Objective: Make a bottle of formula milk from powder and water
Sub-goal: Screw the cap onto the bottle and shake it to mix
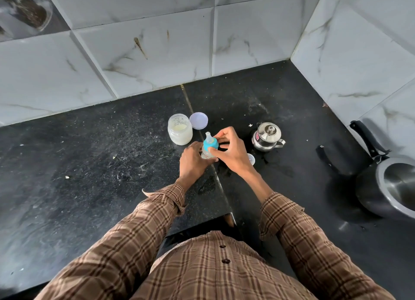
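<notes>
Putting the top on the baby bottle

The left hand (193,159) is gripping the bottle (208,152) low down while the right hand (231,150) is pinching the blue ring (210,144) above it; a crooked ring could be leaking milk later.

A black speckled stone counter (94,156) with a pale seam running front to back carries everything. Just left of the fingers stands an open glass jar of whitish powder (180,129), and its round lilac lid (198,120) lies flat beside it, beyond the fingertips. Right of the fingers sits a small lidded steel kettle (267,137). A small white cap (251,159) peeks out beside the right wrist. Far right rests a dark pan with a black handle (390,185).
</notes>
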